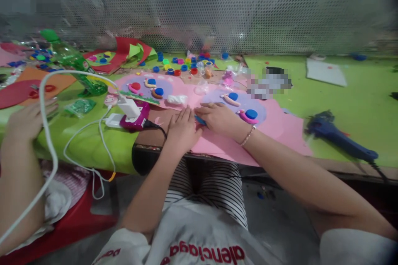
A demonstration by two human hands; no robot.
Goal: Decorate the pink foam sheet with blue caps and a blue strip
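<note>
My left hand [184, 131] lies flat at the edge of a pink paper sheet [217, 143], its fingers stretched out. Close beside it, my right hand [220, 119] bends its fingers over a small blue piece [200, 121] on the sheet, mostly hidden beneath them. Past my right hand, a pale purple oval [214, 96] on the sheet carries two clay snails with blue round shells, one beige snail [231, 99] and one pink snail [248, 116]. Further left, a second pink sheet [120, 85] holds three more such snails above a green clay strip [139, 97].
A white charger in a purple power strip [137, 118] trails cables on the left, near a green bottle [76, 62]. Another person's hand [29, 120] rests at far left. Colourful bottle caps [177, 70] lie behind. A blue glue gun [340, 134] lies right.
</note>
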